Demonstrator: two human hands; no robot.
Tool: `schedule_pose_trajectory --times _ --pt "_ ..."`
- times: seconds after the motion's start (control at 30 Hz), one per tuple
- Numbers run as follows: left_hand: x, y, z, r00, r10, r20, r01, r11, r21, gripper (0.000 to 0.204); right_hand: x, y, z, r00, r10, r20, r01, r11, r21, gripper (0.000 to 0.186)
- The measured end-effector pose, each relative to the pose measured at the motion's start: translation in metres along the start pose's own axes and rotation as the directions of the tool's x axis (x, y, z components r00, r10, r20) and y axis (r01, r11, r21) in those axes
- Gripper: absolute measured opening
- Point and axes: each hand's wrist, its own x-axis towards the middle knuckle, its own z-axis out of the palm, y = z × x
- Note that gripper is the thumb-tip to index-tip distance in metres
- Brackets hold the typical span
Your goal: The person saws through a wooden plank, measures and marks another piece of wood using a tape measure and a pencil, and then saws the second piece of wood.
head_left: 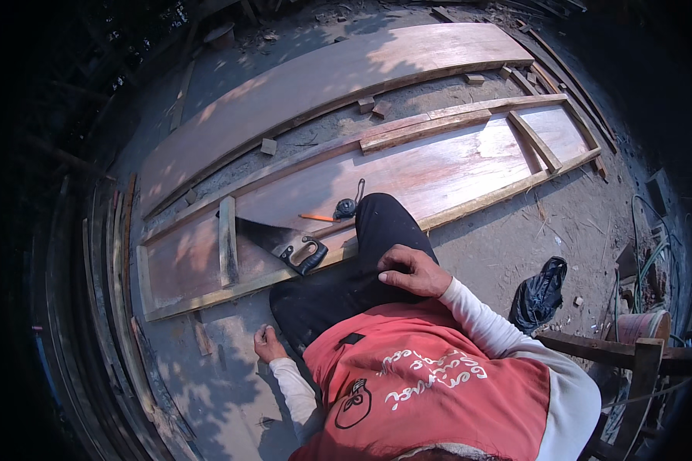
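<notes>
My right hand (413, 270) rests on my dark-trousered right thigh, its fingers loosely curled, with nothing showing in it. Low beside my left leg, my left hand (269, 345) hangs above the ground with bent fingers, also showing nothing held. Before me lies a wooden door-like panel frame (454, 170). A handsaw (303, 255) with a black handle lies across its near rail, its dark blade partly in shadow. A black tape measure (345, 208) and an orange pencil (317, 217) lie on the panel near my right knee.
A second long panel (323, 81) lies beyond the first, with small wood blocks (269, 146) between them. Long timber strips (104, 300) line the left. To the right are a black plastic bag (540, 294), a bucket (643, 326) and a wooden trestle (644, 369).
</notes>
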Motion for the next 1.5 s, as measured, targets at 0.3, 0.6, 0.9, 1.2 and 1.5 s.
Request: schedule_pose_trajectory --times 0.3,0.6,0.9,1.2,1.5 --pt "-0.054 -0.197 -0.181 0.957 -0.243 0.156 0.165 0.903 0.396 0.035 -0.001 -0.214 0.147 0.362 -0.924 0.124 -0.139 0.078 0.987 0.071" --pt "-0.166 -0.216 -0.224 0.836 -0.468 0.285 0.141 0.687 0.713 0.048 -0.002 -0.272 0.295 0.031 -0.996 0.089 -0.593 0.053 0.803 0.048" --pt "-0.179 -0.253 -0.273 0.835 -0.549 0.021 0.43 0.677 0.597 0.045 -0.018 -0.261 0.351 0.026 -0.984 0.177 -0.722 0.105 0.684 0.04" --pt "-0.216 -0.263 -0.348 0.644 -0.604 -0.47 0.76 0.431 0.487 0.073 -0.071 -0.142 0.331 0.836 -0.387 0.39 0.023 0.734 0.679 0.044" --pt "-0.325 -0.287 -0.388 0.284 -0.803 -0.524 0.951 0.167 0.26 0.124 -0.059 -0.129 0.277 0.95 0.056 -0.308 0.041 0.953 0.301 0.031"
